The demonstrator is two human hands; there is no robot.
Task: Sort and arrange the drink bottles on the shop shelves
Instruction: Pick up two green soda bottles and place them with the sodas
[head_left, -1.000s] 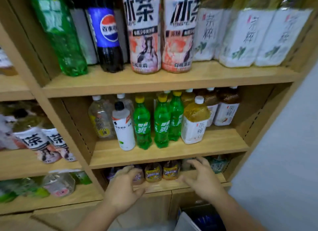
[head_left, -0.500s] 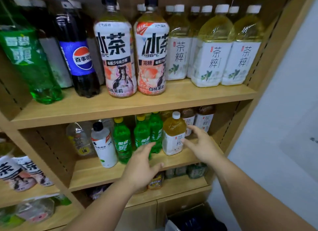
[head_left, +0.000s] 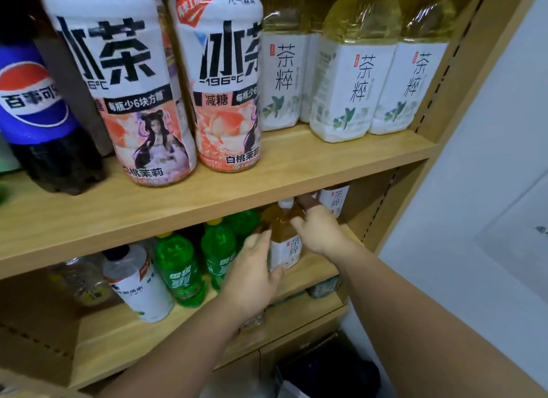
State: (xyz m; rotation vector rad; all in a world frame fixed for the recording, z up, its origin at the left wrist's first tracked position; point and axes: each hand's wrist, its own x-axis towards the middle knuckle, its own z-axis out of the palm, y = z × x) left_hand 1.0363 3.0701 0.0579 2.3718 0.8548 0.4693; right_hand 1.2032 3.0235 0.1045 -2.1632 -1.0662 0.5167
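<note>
Small tea bottle (head_left: 281, 234), amber with a white cap and a white label, stands upright towards the right end of the middle shelf (head_left: 118, 338) of a wooden shop unit, held between a person's two bare hands. The left hand (head_left: 255, 276) clasps it from the left, fingers close together up its side and thumb pressed near its base. The right hand (head_left: 321, 234) grips its right shoulder, thumb on the front, the other fingers mostly hidden behind it. One rear tea bottle (head_left: 333, 200) with the same label shows just behind the right hand.

To the left on the same shelf stand three green soda bottles (head_left: 178, 267), two of them showing yellow caps. Beside them are one white-labelled bottle (head_left: 136, 285) with a black cap and one clear bottle (head_left: 80, 282), which is blurred.

On the upper shelf (head_left: 326, 166) stand one cola bottle (head_left: 32, 101) at the left and two large iced-tea bottles (head_left: 118, 86) with peach-coloured labels. To their right are large pale-yellow tea bottles (head_left: 355, 83), three in the front row and a fourth partly seen behind them.

Below, the edge of one lower bottle (head_left: 324, 288) shows under the middle shelf; its kind cannot be told.
</note>
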